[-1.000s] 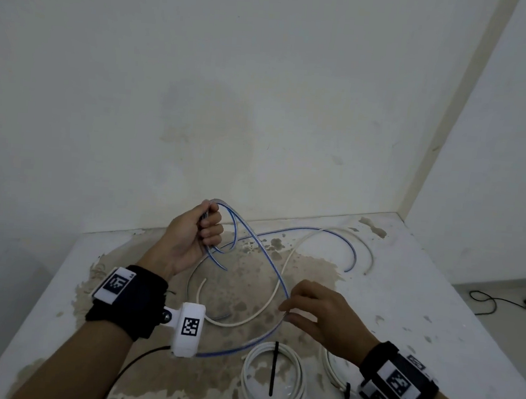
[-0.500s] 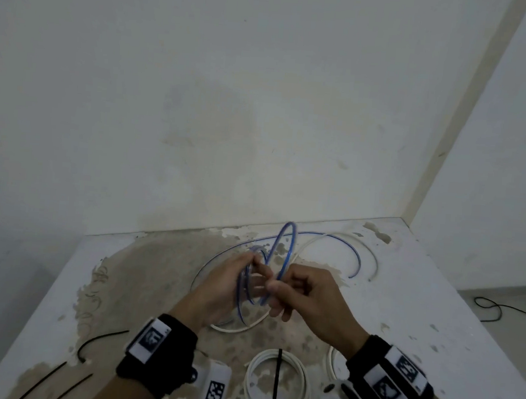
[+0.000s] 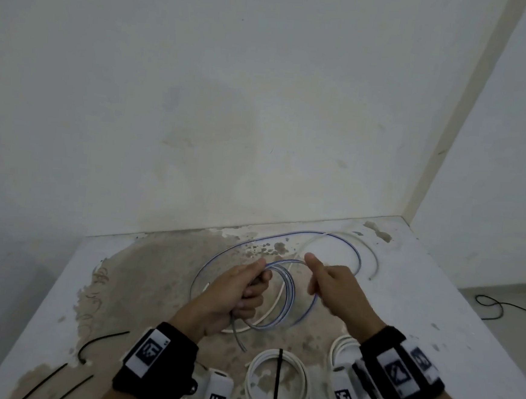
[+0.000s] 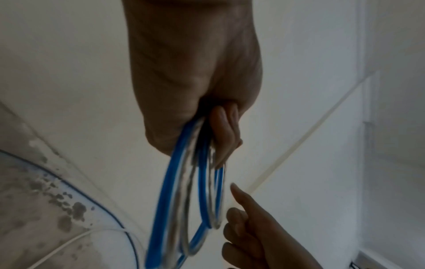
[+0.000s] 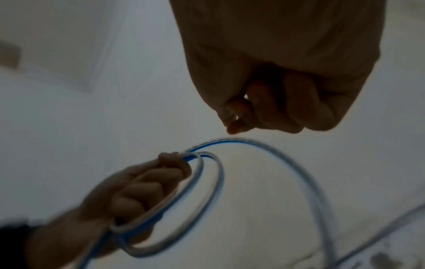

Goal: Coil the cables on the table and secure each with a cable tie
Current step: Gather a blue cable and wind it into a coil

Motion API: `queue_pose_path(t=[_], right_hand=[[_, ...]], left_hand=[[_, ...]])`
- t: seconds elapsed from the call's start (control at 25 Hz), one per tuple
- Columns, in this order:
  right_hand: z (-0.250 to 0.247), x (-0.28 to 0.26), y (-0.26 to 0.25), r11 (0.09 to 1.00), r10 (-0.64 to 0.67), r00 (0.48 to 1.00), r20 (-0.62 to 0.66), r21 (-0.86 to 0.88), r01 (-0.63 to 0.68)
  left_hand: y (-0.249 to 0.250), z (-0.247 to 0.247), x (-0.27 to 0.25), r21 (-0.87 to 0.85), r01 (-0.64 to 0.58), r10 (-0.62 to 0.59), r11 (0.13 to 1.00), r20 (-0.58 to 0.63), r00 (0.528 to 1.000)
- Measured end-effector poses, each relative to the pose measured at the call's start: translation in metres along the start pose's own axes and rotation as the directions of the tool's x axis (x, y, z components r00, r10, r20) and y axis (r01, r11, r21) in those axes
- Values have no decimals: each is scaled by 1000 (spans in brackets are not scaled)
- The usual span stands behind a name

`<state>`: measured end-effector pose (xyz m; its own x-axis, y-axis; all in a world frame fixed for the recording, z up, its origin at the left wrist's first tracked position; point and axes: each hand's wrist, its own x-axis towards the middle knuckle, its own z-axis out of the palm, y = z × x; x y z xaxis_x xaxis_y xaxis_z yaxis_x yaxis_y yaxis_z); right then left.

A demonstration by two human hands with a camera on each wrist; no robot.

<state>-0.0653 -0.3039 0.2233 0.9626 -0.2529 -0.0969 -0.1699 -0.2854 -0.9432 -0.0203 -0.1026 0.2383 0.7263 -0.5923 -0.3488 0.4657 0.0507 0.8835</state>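
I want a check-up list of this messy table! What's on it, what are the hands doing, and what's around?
Surface: white table with a big brown stained patch.
Job's things: blue cable, partly looped, the rest trailing on the table; loose white cable; coiled white cable with a black tie lying across it; spare black ties at the left.
Clutter: nothing seen.
Grippers: left hand grips the blue loops; right hand has curled fingers beside the loops, no grip visible.
Cables: dark cord on the floor.
Surroundings: plain walls, room corner.
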Motion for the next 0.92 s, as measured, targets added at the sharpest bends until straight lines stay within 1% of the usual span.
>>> queue_pose_path(t=[0.04, 0.08, 0.12, 0.16, 0.2, 0.24, 0.28, 0.32, 0.36, 0.4, 0.44, 0.52, 0.56, 0.6, 0.68, 0.76, 0.8, 0.88, 0.92], right_hand=[[-5, 0, 6, 982, -128, 989, -73, -151, 116], [-10, 2, 11, 950, -232, 963, -134, -242, 195], [-12, 2, 13, 945, -270, 949, -162, -235, 229], [-14, 3, 13, 960, -244, 965, -98, -164, 226], [-12, 2, 12, 979, -190, 981, 46, -62, 193], [-7, -1, 11, 989, -148, 968, 201, 40, 143], [0, -5, 10, 988, -122, 940, 319, 128, 85], [8, -9, 9, 971, -111, 913, 392, 237, 16], [16, -12, 8, 938, -93, 905, 416, 341, -61], [23, -14, 7, 887, -66, 909, 411, 441, -135], [29, -13, 7, 831, -35, 925, 379, 525, -184], [36, -7, 5, 708, 55, 955, 290, 664, -242], [39, -4, 4, 642, 95, 962, 257, 723, -257], [40, -1, 1, 576, 124, 964, 234, 774, -262], [42, 4, -1, 472, 186, 965, 186, 844, -254], [45, 8, -1, 450, 233, 965, 116, 867, -213], [46, 9, 0, 457, 246, 965, 92, 867, -199], [50, 7, 3, 476, 250, 964, 96, 854, -209], [52, 5, 4, 493, 228, 967, 115, 843, -216]], left_hand=[[2, -3, 0, -71, 23, -22, 997, 19, 1000], [4, -7, 1, -146, 51, -44, 988, 50, 998], [5, -9, 1, -213, 77, -59, 974, 88, 994], [6, -10, 0, -272, 96, -63, 958, 126, 990], [6, -10, 1, -315, 98, -52, 944, 153, 987], [7, -10, 1, -346, 89, -32, 934, 166, 986], [8, -8, 2, -365, 66, -6, 929, 161, 987], [9, -6, 3, -377, 39, 18, 926, 145, 989], [9, -3, 5, -376, 4, 43, 927, 116, 992], [8, 0, 7, -355, -42, 71, 934, 69, 995], [6, 2, 9, -299, -98, 104, 949, 3, 995], [0, 7, 13, -126, -187, 171, 974, -132, 976], [-4, 9, 14, -72, -205, 189, 976, -177, 966], [-6, 10, 16, -55, -203, 186, 978, -219, 958], [-10, 10, 19, -117, -169, 125, 979, -311, 942], [-16, 13, 22, -238, -178, 86, 955, -354, 931], [-18, 17, 23, -276, -208, 96, 938, -369, 924], [-18, 24, 25, -276, -285, 149, 918, -426, 893], [-17, 27, 26, -262, -309, 165, 914, -457, 874]])
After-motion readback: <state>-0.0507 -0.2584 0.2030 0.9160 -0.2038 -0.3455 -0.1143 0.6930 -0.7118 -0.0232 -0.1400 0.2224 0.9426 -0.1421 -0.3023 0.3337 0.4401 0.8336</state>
